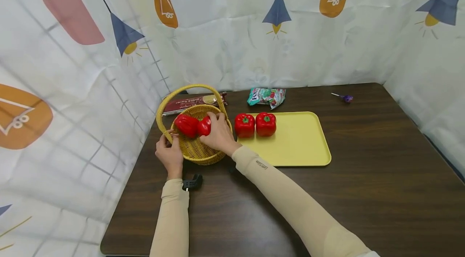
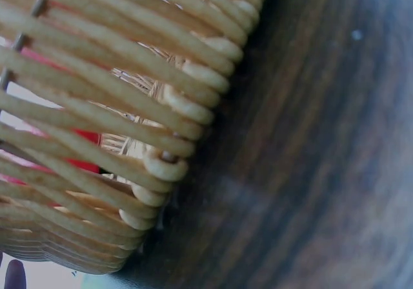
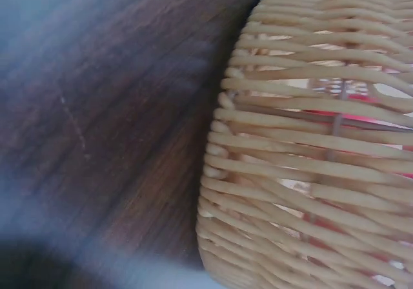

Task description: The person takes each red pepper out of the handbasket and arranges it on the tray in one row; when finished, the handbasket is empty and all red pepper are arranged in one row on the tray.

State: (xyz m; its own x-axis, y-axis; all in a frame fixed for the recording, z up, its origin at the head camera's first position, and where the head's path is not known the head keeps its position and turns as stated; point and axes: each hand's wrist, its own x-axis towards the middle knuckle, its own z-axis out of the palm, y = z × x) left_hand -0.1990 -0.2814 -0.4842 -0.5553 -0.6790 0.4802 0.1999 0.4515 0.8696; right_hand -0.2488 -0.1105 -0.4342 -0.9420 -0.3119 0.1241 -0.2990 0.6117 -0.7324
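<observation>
Right hand (image 1: 219,134) pinched a red bell pepper (image 1: 204,126) inside the wicker basket (image 1: 197,150).
I saw it just left of that grip; left hand (image 1: 170,155) gripped the handle (image 1: 196,86).

The peppers (image 1: 186,125) look glossy, the wicker basket (image 1: 205,160) rough.

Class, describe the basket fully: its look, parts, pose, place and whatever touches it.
The basket is yellow, round and open-topped, woven from what looks like wicker, with gaps between strands. One tall handle arches over it. It stands upright on the table, left of the tray, with two red peppers inside. The left hand grips the handle's lower left end; the right hand holds one pepper, its contact with the rim unclear.
</observation>
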